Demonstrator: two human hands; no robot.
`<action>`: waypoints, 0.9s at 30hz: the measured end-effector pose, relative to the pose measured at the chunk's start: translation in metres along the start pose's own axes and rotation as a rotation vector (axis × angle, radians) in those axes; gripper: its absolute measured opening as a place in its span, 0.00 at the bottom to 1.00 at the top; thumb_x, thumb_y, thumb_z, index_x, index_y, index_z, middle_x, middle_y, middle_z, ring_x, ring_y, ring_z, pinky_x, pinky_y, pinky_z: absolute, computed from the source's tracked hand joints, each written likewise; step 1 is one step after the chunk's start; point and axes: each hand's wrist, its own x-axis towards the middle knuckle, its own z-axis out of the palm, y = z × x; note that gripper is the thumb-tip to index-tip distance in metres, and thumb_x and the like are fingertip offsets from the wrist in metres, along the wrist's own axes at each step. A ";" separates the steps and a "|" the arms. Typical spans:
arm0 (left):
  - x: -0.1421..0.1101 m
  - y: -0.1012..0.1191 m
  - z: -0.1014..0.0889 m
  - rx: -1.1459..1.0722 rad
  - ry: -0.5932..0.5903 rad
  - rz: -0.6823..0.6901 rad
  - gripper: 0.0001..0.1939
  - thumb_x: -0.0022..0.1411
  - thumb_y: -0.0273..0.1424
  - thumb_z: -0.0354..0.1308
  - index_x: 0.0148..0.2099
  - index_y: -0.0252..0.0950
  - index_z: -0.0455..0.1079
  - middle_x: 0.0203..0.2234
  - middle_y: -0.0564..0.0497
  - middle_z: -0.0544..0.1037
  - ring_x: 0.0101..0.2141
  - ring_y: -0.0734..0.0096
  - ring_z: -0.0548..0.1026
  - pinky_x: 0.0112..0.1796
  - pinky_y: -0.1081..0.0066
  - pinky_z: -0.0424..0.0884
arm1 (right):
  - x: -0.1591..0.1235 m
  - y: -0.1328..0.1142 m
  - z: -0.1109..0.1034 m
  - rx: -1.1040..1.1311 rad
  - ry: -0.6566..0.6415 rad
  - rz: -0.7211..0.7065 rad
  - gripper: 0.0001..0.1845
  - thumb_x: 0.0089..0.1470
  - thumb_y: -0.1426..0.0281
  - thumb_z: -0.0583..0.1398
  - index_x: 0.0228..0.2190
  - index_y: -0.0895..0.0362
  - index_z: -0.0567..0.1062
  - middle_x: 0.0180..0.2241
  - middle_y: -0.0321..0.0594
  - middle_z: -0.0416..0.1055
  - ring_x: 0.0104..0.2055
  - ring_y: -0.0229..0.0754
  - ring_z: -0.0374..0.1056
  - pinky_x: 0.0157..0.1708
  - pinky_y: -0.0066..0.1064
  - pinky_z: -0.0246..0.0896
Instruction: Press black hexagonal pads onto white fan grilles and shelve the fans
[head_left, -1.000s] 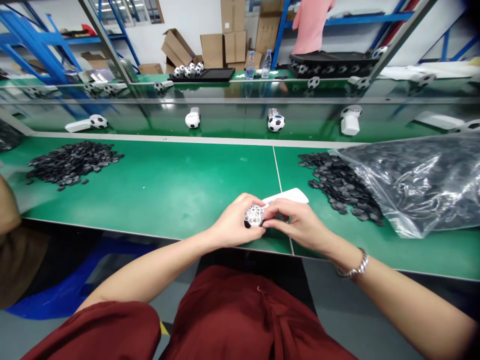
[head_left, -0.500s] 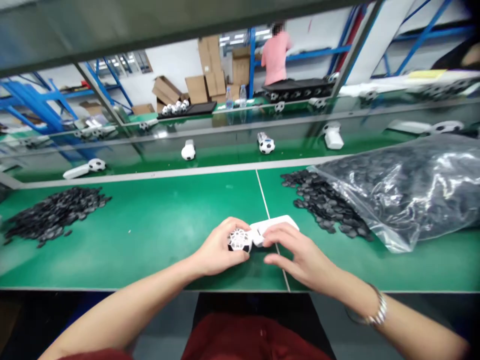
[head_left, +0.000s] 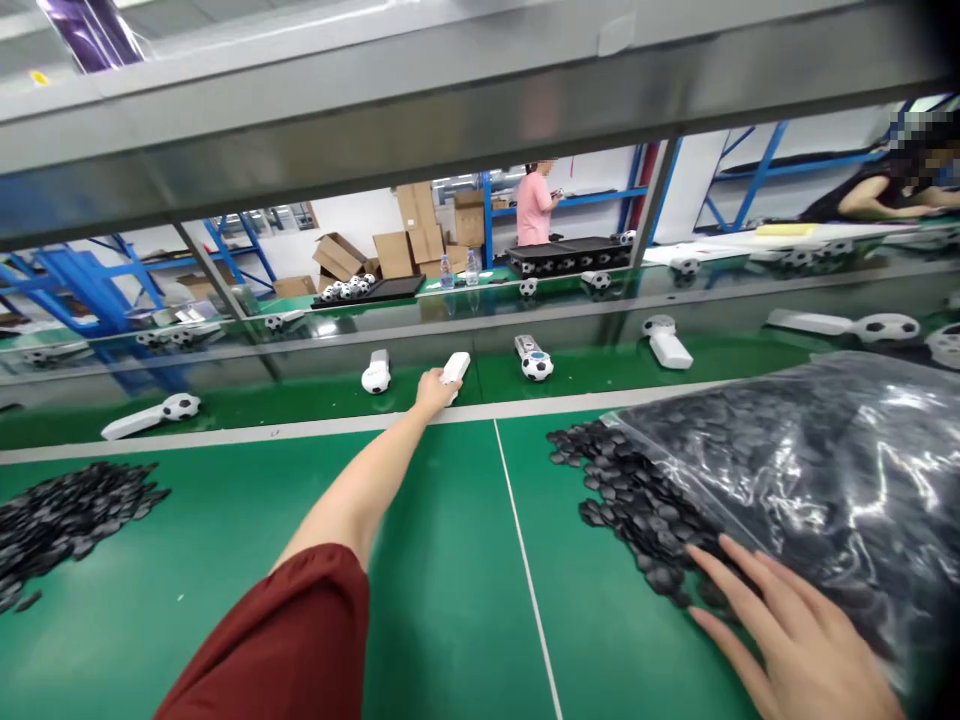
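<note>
My left hand (head_left: 434,392) is stretched out to the far green belt, its fingers closed around a white handheld fan (head_left: 457,368). The fan's white handle points away from me; my hand hides its football-patterned head. My right hand (head_left: 795,625) is at the lower right, fingers apart and holding nothing. Its fingertips are over the near edge of a pile of small black discs (head_left: 637,510), and whether they touch any is unclear. Beside that hand lies a clear plastic bag (head_left: 817,470) full of more black discs.
Similar football-patterned fans lie along the belt, one (head_left: 376,372) left of my left hand and another (head_left: 534,360) to its right. A second black disc pile (head_left: 71,520) is at the left. A metal beam (head_left: 375,130) crosses overhead. Two people are beyond the belt.
My left hand has carried the fan from the near table forward to the far belt. The right hand has let go of it and moved right to the black discs. The view has tilted up.
</note>
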 end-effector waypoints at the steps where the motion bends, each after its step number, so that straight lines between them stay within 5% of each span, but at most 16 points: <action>1: 0.006 -0.005 -0.001 0.037 0.006 0.011 0.19 0.57 0.37 0.55 0.46 0.30 0.67 0.43 0.40 0.73 0.43 0.59 0.70 0.43 0.65 0.64 | -0.003 0.004 0.005 0.007 0.002 -0.025 0.27 0.54 0.60 0.53 0.54 0.52 0.62 0.51 0.46 0.65 0.47 0.58 0.62 0.46 0.51 0.57; 5: 0.022 -0.031 -0.025 0.218 0.074 0.027 0.18 0.63 0.39 0.44 0.49 0.36 0.67 0.51 0.43 0.67 0.54 0.56 0.59 0.53 0.62 0.54 | -0.016 0.010 0.010 0.101 -0.075 -0.015 0.25 0.52 0.65 0.56 0.53 0.47 0.64 0.49 0.41 0.68 0.44 0.54 0.66 0.44 0.46 0.61; 8: 0.031 -0.053 -0.048 0.368 0.102 -0.049 0.28 0.53 0.38 0.58 0.56 0.38 0.60 0.59 0.41 0.54 0.59 0.42 0.45 0.54 0.49 0.46 | -0.015 0.001 -0.001 0.135 -0.129 0.024 0.20 0.53 0.67 0.56 0.49 0.49 0.68 0.48 0.41 0.69 0.45 0.50 0.67 0.41 0.40 0.64; 10: 0.038 -0.064 -0.057 0.422 0.046 -0.118 0.30 0.48 0.36 0.61 0.55 0.37 0.61 0.54 0.37 0.60 0.55 0.37 0.55 0.50 0.47 0.54 | -0.006 -0.009 -0.012 0.135 -0.126 0.047 0.17 0.55 0.68 0.54 0.47 0.51 0.70 0.46 0.40 0.70 0.45 0.46 0.67 0.40 0.35 0.65; 12: 0.042 -0.070 -0.060 0.441 -0.017 -0.139 0.29 0.50 0.36 0.58 0.55 0.33 0.61 0.47 0.35 0.64 0.47 0.43 0.68 0.45 0.54 0.63 | 0.005 -0.019 -0.023 0.128 -0.114 0.080 0.15 0.56 0.70 0.52 0.44 0.52 0.72 0.43 0.40 0.71 0.43 0.42 0.67 0.38 0.32 0.65; 16: 0.030 -0.067 -0.066 0.461 -0.095 -0.053 0.27 0.52 0.40 0.54 0.54 0.37 0.61 0.43 0.41 0.65 0.43 0.48 0.70 0.42 0.58 0.67 | 0.021 -0.032 -0.037 0.136 -0.088 0.142 0.13 0.58 0.74 0.50 0.40 0.53 0.72 0.40 0.38 0.73 0.40 0.41 0.68 0.37 0.33 0.65; 21: -0.044 -0.054 -0.100 0.532 -0.132 0.172 0.24 0.54 0.46 0.50 0.50 0.40 0.62 0.44 0.46 0.65 0.46 0.50 0.68 0.40 0.61 0.69 | 0.025 -0.038 -0.041 0.177 -0.050 0.130 0.14 0.58 0.77 0.50 0.40 0.55 0.72 0.40 0.40 0.73 0.39 0.41 0.68 0.37 0.35 0.65; 27: -0.196 -0.027 -0.138 0.620 -0.230 0.279 0.23 0.58 0.47 0.47 0.51 0.39 0.60 0.48 0.45 0.63 0.39 0.59 0.73 0.34 0.65 0.70 | 0.031 -0.041 -0.040 0.227 -0.081 0.075 0.15 0.57 0.77 0.50 0.39 0.56 0.73 0.39 0.44 0.72 0.39 0.44 0.67 0.37 0.38 0.66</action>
